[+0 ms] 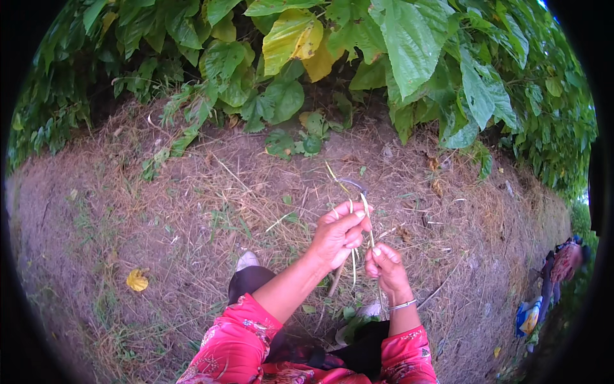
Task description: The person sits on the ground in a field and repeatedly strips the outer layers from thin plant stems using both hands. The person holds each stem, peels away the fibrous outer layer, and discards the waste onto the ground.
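Note:
My left hand (pixel 339 235) pinches thin pale-green plant strips and the upper part of a slender stem (pixel 371 235) between thumb and fingers. Lower down and to the right, my right hand (pixel 385 265) grips the same stem, and its end hangs below the fist. A narrow peeled strip (pixel 354 269) dangles under my left hand. Past my left fingertips shows a curved sickle blade (pixel 354 183), and a wooden handle (pixel 337 279) appears below that hand. The hand hides the part between, so I cannot tell whether it grips the sickle or the tool lies behind.
Broad-leaved green plants (pixel 417 43) overhang the far side. Dry grass litter (pixel 268 192) covers the soil around me, with a yellow fallen leaf (pixel 137 280) at left. At far right are another person (pixel 566 261) and a blue-and-white bag (pixel 527 317).

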Motion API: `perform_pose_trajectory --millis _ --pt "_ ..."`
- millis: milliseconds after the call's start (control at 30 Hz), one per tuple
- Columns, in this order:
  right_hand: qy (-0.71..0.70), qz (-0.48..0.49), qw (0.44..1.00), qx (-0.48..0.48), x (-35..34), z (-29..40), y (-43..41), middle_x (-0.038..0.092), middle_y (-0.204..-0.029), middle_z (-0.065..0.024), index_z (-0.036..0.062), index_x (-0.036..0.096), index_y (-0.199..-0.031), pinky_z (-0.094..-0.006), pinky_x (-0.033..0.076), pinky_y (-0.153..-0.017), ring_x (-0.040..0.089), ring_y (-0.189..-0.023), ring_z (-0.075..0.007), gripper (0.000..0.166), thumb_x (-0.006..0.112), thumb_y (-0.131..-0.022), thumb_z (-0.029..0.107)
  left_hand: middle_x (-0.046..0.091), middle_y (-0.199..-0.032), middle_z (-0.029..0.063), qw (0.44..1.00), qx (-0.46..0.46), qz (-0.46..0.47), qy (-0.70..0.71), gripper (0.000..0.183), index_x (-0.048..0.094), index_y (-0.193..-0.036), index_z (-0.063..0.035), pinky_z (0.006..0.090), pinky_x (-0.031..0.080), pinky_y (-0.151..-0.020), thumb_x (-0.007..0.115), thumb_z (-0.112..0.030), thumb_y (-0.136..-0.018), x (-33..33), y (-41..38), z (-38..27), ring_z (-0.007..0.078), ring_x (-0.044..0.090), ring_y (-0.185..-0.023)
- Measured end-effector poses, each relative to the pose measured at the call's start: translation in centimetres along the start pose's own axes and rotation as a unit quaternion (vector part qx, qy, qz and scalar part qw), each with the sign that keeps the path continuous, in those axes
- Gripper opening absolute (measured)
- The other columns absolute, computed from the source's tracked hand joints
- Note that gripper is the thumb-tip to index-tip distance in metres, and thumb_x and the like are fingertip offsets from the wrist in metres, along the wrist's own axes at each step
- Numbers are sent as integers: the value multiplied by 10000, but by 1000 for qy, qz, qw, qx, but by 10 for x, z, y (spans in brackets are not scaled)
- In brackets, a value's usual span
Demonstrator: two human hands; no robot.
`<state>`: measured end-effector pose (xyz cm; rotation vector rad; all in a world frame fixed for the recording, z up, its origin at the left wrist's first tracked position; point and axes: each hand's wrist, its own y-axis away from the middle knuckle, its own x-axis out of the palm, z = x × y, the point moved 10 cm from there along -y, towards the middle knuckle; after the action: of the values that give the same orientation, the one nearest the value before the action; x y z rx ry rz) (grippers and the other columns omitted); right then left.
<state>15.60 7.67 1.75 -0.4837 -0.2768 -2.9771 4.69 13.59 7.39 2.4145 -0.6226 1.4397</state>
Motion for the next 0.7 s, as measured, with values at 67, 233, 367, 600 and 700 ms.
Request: perform_pose_trajectory --millis 67,233,367,600,700 --pt "-5 11 1000 1 0 -1 -1 449 -569 7 27 568 -828 -214 276 -463 375 -494 -72 275 560 -929 283 607 -746 54 1000 6 -4 18 185 578 -1051 5 173 275 -411 546 -126 -925 1 2 -1 22 329 -428" --pt "-2 15 1000 19 2 -3 -1 447 -567 4 23 566 -830 -217 278 -465 378 -493 -78 278 557 -931 281 611 -730 65 1000 7 -23 16 191 577 -1057 10 174 276 -412 552 -119 -918 -5 0 0 22 335 -428" --pt "-12 11 1000 20 1 -4 -1 448 -568 7 24 564 -828 -220 284 -468 379 -495 -77 274 560 -930 278 608 -727 60 1000 9 -23 -15 190 579 -1046 12 175 275 -412 554 -126 -917 -3 1 0 24 337 -430" --pt "40 1 999 3 -1 -1 -4 446 -571 -5 26 545 -826 -229 297 -453 374 -480 -82 268 558 -929 272 597 -732 54 999 4 -20 41 178 576 -1055 10 170 285 -419 551 -84 -906 -7 0 1 22 358 -443" --pt "23 2 1000 13 0 -2 -2 462 -586 9 33 568 -827 -207 283 -465 398 -506 -71 277 576 -921 293 603 -737 56 1000 12 -23 -3 187 567 -1068 15 170 285 -419 537 -75 -907 -6 0 -2 21 357 -442"
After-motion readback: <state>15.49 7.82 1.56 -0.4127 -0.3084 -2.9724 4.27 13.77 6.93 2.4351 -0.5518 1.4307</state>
